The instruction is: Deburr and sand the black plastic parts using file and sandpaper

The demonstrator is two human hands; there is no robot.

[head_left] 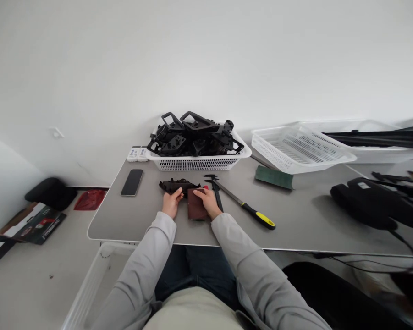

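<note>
My left hand grips a black moulded plastic part near the front of the table, thumb on top. A folded reddish-brown sheet of sandpaper is pinched in my right hand, close against the part's right end. Just beyond my right hand lies a black caliper, partly hidden by it. A file with a black and yellow handle rests to the right, its blade pointing toward the caliper. Behind both hands stands a white basket heaped with similar black plastic parts.
A phone and small white boxes lie at the left. On the right are a green sandpaper sheet, stacked white baskets and a black padded item. A white bin stands below the table's left front edge.
</note>
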